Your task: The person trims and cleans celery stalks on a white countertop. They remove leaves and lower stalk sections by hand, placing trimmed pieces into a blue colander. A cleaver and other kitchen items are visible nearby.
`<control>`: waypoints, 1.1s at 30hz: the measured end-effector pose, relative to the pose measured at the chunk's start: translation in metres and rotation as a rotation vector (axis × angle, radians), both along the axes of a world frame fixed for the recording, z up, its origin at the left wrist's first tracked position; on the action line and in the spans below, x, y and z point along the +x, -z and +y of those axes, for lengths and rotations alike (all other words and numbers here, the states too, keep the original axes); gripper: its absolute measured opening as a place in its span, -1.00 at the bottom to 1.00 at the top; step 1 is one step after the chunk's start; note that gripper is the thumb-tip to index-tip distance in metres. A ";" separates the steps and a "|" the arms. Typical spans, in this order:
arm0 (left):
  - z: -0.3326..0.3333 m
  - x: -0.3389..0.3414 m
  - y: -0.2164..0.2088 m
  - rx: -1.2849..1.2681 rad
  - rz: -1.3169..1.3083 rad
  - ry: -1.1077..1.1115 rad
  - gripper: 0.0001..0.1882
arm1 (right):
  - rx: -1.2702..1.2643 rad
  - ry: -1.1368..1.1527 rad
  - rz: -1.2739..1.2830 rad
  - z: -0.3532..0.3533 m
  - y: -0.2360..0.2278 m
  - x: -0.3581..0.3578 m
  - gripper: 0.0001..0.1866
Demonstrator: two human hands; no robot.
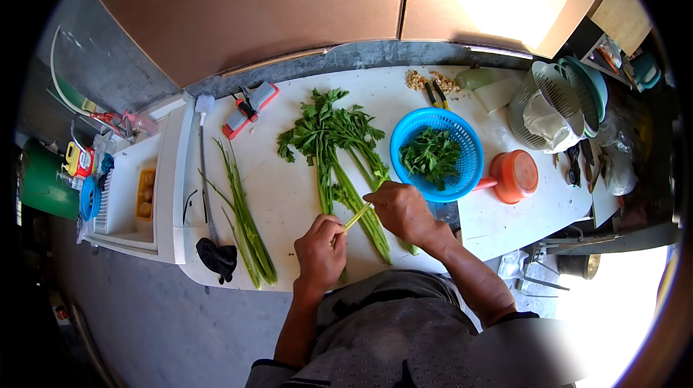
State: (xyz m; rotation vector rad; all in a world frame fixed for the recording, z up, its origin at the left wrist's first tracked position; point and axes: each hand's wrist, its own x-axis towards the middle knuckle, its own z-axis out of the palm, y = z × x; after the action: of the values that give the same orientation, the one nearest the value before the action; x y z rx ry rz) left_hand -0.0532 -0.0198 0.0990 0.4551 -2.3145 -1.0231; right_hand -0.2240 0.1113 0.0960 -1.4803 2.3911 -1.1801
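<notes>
Between my two hands runs a thin yellow-green celery stalk [356, 216], held over the near part of the white table. My left hand [322, 249] is closed around its lower end. The fingers of my right hand [401, 209] pinch the other end, close to the blue basket. Under and beyond my hands lies a bunch of celery [328, 160], its leafy tops pointing away from me. Loose green leaves [431, 158] lie in the round blue plastic basket [473, 135], just beyond my right hand.
Green onions [249, 233] lie left of the celery, near a black cloth [216, 259]. A white sink [170, 193] is at the far left. An orange dipper [516, 176] sits right of the basket. Peanuts [416, 80] and pliers [437, 96] lie behind it.
</notes>
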 end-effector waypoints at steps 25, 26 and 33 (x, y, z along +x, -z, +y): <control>-0.003 0.022 -0.014 0.054 0.261 0.004 -0.83 | -0.204 0.009 0.227 0.015 -0.047 -0.055 -0.59; -0.002 0.023 -0.013 0.075 0.261 0.012 -0.83 | -0.219 0.019 0.257 0.013 -0.044 -0.056 -0.62; 0.002 0.016 -0.007 0.628 0.133 0.132 -0.72 | -0.366 -0.009 0.293 0.005 -0.047 -0.050 -0.75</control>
State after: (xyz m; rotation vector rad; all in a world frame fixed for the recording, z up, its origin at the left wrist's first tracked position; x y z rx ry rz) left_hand -0.0374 -0.0175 0.1059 0.4553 -1.8895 -1.7937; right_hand -0.2737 0.1162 0.1431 -1.8862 2.4340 -1.5632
